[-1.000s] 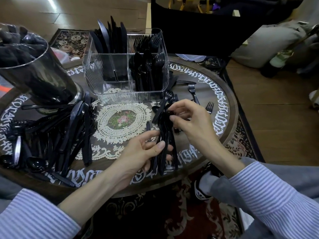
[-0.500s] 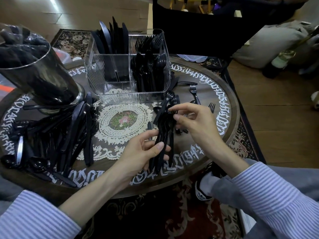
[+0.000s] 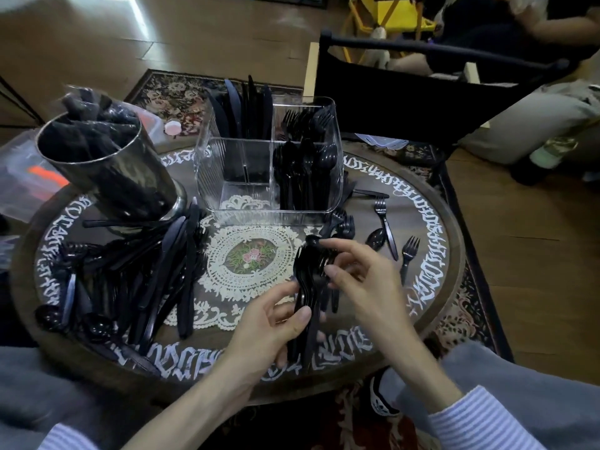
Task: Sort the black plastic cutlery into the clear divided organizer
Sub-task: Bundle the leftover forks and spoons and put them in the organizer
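Head view: organizer [image 3: 207,177] part-filled; pile [image 3: 146,271] unsorted; left hand [image 3: 269,323] grips fork bundle [image 3: 308,277], right hand [image 3: 360,274] fingertips pinching bundle top.

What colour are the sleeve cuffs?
White and pale blue stripes, seen best on the right cuff in the head view.

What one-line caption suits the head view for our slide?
Left hand grips a bundle of black forks while the right hand straightens them before the clear organizer.
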